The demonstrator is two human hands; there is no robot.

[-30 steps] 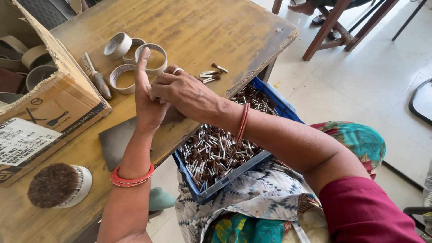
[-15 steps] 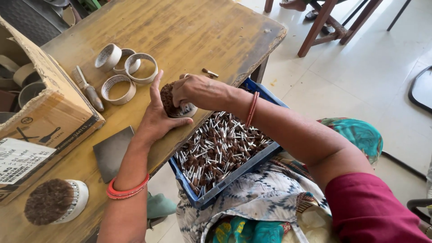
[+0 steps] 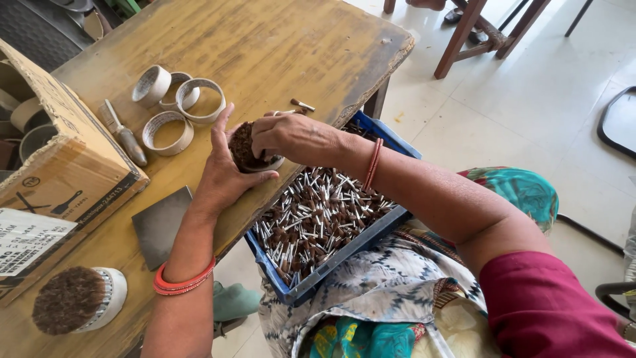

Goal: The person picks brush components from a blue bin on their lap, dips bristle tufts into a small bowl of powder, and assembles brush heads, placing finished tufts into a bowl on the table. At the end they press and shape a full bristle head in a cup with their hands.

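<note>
**stickpacker:** While the left hand cups that ring against the table edge, fingers half curled round its side, the right hand clamps down on top, fingers closed over the brown tips. So the ring sits between both hands, right above the blue crate of loose sticks on the lap. My guess at doing this bit well: keep the bundle upright, squeeze evenly from the side, and press flat from above so the tips end up level.

**benchlurker:** Agreed. I'd also keep the ring over the crate so any strays fall back in. Compare the full ring at the near left corner, its brown face looks nice and even.

**stickpacker:** What about packaging?

**benchlurker:** Only a brown cardboard box at the left edge, lying open on its side with more rings in it. It has small black tool pictograms on its side and a white rectangular label with black print on the near face. Four empty rings sit beyond the hands, a brush beside them, and a dark square plate just left of the forearm.
</note>
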